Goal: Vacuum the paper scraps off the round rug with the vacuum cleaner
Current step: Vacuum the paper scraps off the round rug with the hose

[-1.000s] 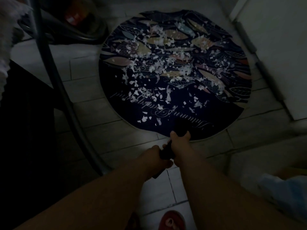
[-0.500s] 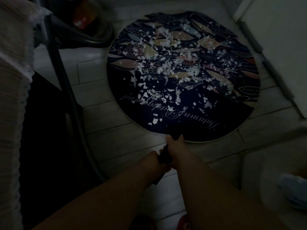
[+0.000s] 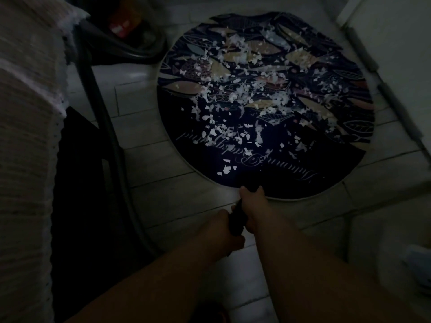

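A dark round rug (image 3: 326,173) with a leaf pattern and pale script lies on the tiled floor. White paper scraps (image 3: 235,96) are strewn over its middle and near half. Both hands hold a black vacuum wand handle (image 3: 236,220) at the rug's near edge. My right hand (image 3: 253,203) grips it further forward, and my left hand (image 3: 224,231) grips it behind. The wand's front end is lost in the dark against the rug. A black hose (image 3: 105,127) curves from the left back to the vacuum body (image 3: 126,40) at the top left.
A bed or sofa edge with a pale knitted cover (image 3: 25,136) fills the left side. A white door or cabinet (image 3: 401,54) stands at the right, with a dark strip along its base. Something light blue (image 3: 419,264) lies at the lower right. The room is dim.
The view has shifted, so the rug sits further right and the covered furniture fills more of the left. Both hands keep their grip on the handle at the rug's near edge.
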A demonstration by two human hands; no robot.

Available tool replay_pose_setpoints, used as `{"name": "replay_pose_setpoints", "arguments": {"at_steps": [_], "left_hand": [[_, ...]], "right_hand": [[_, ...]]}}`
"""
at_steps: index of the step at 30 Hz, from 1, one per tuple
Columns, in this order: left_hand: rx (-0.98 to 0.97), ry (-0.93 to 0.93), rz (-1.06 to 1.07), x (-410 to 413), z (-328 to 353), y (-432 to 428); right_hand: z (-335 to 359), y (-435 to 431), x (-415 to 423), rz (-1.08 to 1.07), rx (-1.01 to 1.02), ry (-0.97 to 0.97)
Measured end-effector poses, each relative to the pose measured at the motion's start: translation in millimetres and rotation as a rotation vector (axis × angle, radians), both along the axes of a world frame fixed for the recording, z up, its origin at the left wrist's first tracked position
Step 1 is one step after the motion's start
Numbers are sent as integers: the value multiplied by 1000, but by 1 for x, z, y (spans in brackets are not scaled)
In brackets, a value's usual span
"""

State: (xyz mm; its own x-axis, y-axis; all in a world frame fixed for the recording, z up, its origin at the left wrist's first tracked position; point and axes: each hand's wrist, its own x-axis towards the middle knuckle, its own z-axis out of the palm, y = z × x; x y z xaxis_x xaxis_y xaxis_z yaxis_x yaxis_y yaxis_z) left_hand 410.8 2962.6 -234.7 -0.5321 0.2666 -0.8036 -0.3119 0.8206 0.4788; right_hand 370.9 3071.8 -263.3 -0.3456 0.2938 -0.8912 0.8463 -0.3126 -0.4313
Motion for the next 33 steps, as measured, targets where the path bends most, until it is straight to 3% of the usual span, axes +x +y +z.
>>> {"name": "replay_pose_setpoints", "arguments": {"at_steps": [6,13,33], "left_hand": [[-53,26,-43,-1,5,-3],[-55,21,-33,2,13,-1],[-6,59,-63,-11,30,-9]], "right_hand": [[2,-4,7,-87,-1,54],[8,-2,12,4,-23,31],[14,-9,5,-26,-22,53]]}}
